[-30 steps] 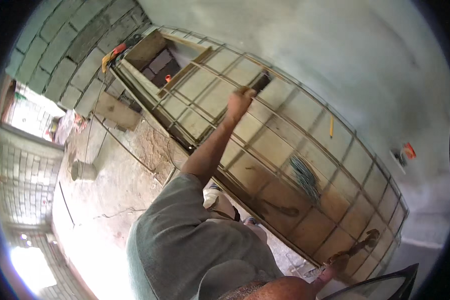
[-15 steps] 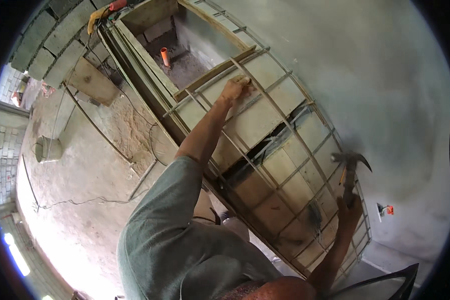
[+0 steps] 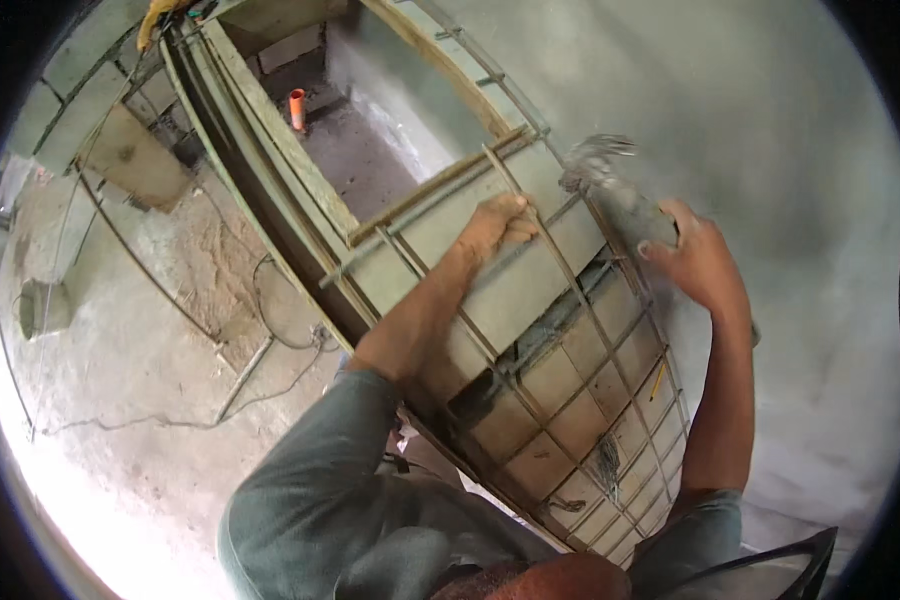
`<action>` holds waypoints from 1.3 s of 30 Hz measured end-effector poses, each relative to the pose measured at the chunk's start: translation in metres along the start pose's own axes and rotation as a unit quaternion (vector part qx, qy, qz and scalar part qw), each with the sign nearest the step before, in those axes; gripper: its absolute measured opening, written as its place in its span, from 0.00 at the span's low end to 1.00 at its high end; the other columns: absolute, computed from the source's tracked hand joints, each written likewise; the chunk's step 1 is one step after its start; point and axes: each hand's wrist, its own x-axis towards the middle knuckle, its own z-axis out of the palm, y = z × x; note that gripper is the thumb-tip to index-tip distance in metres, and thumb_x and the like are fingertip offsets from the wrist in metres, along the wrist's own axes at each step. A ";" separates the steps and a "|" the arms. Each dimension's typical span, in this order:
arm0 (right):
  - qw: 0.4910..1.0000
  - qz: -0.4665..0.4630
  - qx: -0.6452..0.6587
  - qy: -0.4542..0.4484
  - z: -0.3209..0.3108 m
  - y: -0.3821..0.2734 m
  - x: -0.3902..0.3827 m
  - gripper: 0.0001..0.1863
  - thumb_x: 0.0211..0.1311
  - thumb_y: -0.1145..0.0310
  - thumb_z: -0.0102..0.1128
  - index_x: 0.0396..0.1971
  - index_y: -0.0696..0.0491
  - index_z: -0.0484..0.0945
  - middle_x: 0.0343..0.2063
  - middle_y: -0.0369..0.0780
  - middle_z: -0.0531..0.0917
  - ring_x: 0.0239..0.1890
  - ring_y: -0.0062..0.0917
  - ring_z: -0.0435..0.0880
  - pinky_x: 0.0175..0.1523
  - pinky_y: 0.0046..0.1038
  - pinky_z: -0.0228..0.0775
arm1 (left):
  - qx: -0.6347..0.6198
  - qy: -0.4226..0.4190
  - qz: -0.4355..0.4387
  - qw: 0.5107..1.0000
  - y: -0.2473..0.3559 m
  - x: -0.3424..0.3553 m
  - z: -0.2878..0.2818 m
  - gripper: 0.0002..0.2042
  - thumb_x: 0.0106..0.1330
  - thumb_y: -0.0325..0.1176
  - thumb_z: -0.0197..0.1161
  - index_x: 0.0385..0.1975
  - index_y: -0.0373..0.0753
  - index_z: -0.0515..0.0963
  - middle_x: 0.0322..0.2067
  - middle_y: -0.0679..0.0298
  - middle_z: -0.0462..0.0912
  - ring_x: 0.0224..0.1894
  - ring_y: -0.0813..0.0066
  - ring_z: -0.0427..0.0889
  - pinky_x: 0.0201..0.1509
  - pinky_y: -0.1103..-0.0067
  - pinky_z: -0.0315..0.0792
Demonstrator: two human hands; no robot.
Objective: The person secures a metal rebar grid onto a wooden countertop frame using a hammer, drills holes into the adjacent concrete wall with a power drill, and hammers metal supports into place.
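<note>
My left hand (image 3: 500, 225) is closed at a long steel bar (image 3: 568, 268) of the rebar grid, just below the square opening; its fingertips are partly hidden. My right hand (image 3: 705, 260) grips a hammer (image 3: 625, 200) by the handle. The hammer's head is smeared by motion over the grid's far right edge, near the wall. Under the rebar grid lie pale boards (image 3: 480, 295) with dark gaps between some of them. On the grid's right part lies a yellow pencil (image 3: 658, 381), and lower down a bundle of thin wire (image 3: 607, 460).
A wooden frame (image 3: 440, 187) edges the square opening, where an orange pipe (image 3: 297, 108) stands up. Along the right runs a grey plastered wall (image 3: 800, 150). Left on the floor are a bucket (image 3: 45, 308), a cable (image 3: 150, 422) and sandy debris (image 3: 210, 260).
My right hand has carried the hammer up and forward along the grid, toward my left hand. The left hand stays at the bar near the opening. The view has shifted slightly.
</note>
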 end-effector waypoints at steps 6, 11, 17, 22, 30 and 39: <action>0.980 -0.041 -0.105 -0.162 0.003 -0.089 0.145 0.29 0.56 0.66 0.65 0.60 0.48 0.72 0.49 0.50 0.80 0.49 0.44 0.80 0.54 0.36 0.70 | -0.094 -0.007 -0.034 0.995 -0.003 -0.001 -0.006 0.19 0.68 0.48 0.60 0.42 0.35 0.77 0.36 0.64 0.81 0.36 0.72 0.80 0.42 0.76 0.76; 0.951 -0.131 -0.190 -0.204 0.013 -0.132 0.229 0.28 0.60 0.63 0.62 0.62 0.45 0.71 0.52 0.52 0.78 0.51 0.42 0.78 0.57 0.36 0.67 | -0.116 -0.017 -0.046 0.992 0.002 -0.002 -0.010 0.24 0.62 0.53 0.66 0.45 0.37 0.78 0.39 0.64 0.82 0.39 0.71 0.79 0.48 0.71 0.75; 0.988 -0.048 -0.112 -0.099 0.023 -0.178 0.234 0.26 0.62 0.61 0.59 0.62 0.42 0.71 0.51 0.53 0.78 0.53 0.42 0.78 0.59 0.36 0.68 | -0.098 -0.017 -0.062 0.993 0.007 -0.007 -0.017 0.27 0.62 0.53 0.65 0.52 0.36 0.77 0.42 0.63 0.83 0.40 0.72 0.79 0.49 0.72 0.74; 0.822 -0.119 -0.405 -0.382 0.018 -0.161 0.250 0.25 0.63 0.60 0.57 0.61 0.42 0.71 0.52 0.52 0.78 0.49 0.43 0.80 0.56 0.35 0.71 | -0.081 -0.031 -0.090 0.992 0.004 -0.005 -0.016 0.28 0.63 0.53 0.63 0.53 0.34 0.76 0.45 0.60 0.81 0.44 0.72 0.79 0.49 0.74 0.74; 0.973 -0.085 -0.193 -0.093 0.021 -0.177 0.256 0.27 0.58 0.64 0.60 0.60 0.50 0.72 0.47 0.49 0.81 0.48 0.43 0.81 0.57 0.38 0.71 | -0.102 -0.055 -0.062 0.991 -0.011 -0.003 -0.018 0.25 0.65 0.51 0.61 0.51 0.35 0.77 0.43 0.61 0.81 0.43 0.72 0.80 0.48 0.74 0.75; 0.925 -0.161 -0.284 -0.192 -0.029 -0.192 0.283 0.27 0.56 0.64 0.62 0.57 0.54 0.73 0.46 0.51 0.81 0.49 0.46 0.80 0.55 0.36 0.72 | -0.109 -0.046 -0.080 0.990 -0.014 0.001 -0.017 0.19 0.66 0.46 0.62 0.47 0.37 0.80 0.34 0.65 0.83 0.36 0.76 0.82 0.44 0.79 0.77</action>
